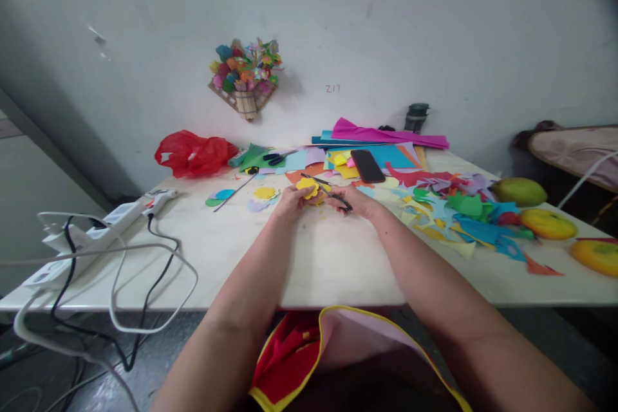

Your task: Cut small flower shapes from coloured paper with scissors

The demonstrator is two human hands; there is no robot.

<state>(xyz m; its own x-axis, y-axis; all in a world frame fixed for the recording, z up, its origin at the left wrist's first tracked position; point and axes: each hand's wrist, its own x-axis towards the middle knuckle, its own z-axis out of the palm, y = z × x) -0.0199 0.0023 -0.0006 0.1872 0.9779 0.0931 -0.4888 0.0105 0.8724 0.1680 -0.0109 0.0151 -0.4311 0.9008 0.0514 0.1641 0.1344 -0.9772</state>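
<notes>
My left hand [291, 199] is closed on a yellow flower-shaped paper piece [309, 189] above the middle of the white table [270, 257]. My right hand [355, 201] grips black-handled scissors [333, 194], and their blades reach into the yellow paper. Both forearms stretch from the near edge of the table toward the centre. A heap of coloured paper scraps [463, 215] lies just right of my right hand.
Sheets of coloured paper [381, 141] and a black phone [367, 165] lie at the back. A red plastic bag [193, 153], a second pair of scissors [277, 157], a power strip with cables [96, 232] at the left and mangoes [548, 223] at the right. A paper flower basket [246, 77] hangs on the wall.
</notes>
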